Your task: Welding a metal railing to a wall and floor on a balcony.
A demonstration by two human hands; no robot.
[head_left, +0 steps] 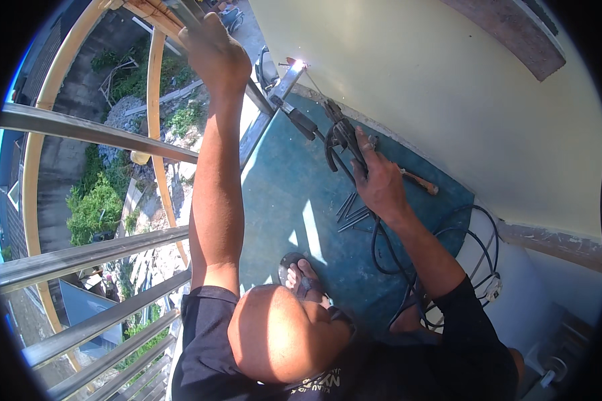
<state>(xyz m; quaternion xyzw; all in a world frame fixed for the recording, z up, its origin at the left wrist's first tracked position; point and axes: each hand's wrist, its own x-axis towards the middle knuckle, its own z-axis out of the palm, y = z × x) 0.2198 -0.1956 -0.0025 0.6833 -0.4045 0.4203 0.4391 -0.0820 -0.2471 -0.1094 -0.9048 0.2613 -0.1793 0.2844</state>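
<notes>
My right hand [383, 184] is closed round a black welding electrode holder [343, 134]. A thin welding rod [316, 87] runs from its jaws toward a bright glowing spot [299, 65] at the end of a square metal tube [287, 81], near the wall. With my left arm stretched far forward, my left hand [217, 57] is closed on a grey metal bar [188, 15] of the railing. Between the hands, a black-handled clamp [301, 122] sits by the tube's near end. Several loose welding rods [354, 212] lie on the floor, left of my right forearm.
Metal railing bars [100, 134] line the left side, above a drop to rubble and plants. A cream wall [434, 87] stands at right. Black cables [384, 257] loop over the blue-green floor [267, 200]. A wooden handle [421, 180] lies by the wall. My sandalled foot [304, 277] is below.
</notes>
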